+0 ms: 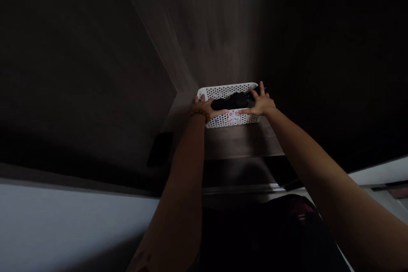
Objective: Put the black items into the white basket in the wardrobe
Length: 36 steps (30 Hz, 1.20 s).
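A white perforated plastic basket (223,123) sits on a dark wooden shelf, with a pink sticker (234,116) on its front wall. Inside it lies a black object (238,100) whose kind I cannot make out in the dim light. My left hand (208,105), with a brown bead bracelet (200,113) at the wrist, grips the basket's left end, thumb along the front rim. At the right end, my right hand (260,104) has its thumb on the front rim and its fingers over the right side, gripping the basket there.
The wooden shelf surface (229,144) extends in front of the basket. Dark panels rise on the left (79,72) and right (334,72), and a wooden back wall (210,21) stands behind. A metal rail (242,189) runs along the near edge.
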Motion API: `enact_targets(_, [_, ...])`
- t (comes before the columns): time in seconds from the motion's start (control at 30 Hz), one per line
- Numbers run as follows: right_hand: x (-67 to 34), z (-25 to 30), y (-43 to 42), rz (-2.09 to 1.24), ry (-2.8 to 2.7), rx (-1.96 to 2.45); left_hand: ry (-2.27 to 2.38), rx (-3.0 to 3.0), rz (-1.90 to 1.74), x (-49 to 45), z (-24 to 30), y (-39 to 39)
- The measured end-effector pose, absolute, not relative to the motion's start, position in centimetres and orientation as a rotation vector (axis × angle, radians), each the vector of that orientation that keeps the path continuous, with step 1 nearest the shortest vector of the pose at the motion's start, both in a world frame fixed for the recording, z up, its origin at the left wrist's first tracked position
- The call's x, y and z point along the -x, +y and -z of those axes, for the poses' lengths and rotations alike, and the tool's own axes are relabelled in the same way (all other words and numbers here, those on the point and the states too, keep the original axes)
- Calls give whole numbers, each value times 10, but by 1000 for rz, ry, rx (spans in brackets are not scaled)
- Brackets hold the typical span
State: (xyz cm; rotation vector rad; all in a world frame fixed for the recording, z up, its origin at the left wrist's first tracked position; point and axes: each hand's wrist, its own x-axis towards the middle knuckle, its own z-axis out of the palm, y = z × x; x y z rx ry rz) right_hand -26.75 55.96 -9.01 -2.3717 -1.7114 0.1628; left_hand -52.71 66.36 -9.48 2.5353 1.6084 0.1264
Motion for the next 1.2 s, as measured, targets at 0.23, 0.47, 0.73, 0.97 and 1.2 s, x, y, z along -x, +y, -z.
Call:
enact_targets(0.23, [235,110,632,-167,-1733,2287,1596,-2522,-186,510,103,729])
enact_targets(0.47, [224,110,681,-145,-1724,2363,1587,-2515,-256,493,104,771])
enact_targets(0.73, [208,113,722,-121,-1782,2332,1544,-2574,-330,483,110,812])
enact_targets(0.97, [208,117,729,-102,-1752,2366,1546,-2605,-457,479,118,821])
enact_targets(1.2, [235,75,691,-64,-1656,2399,1524,-2398,-1119,478,113,731])
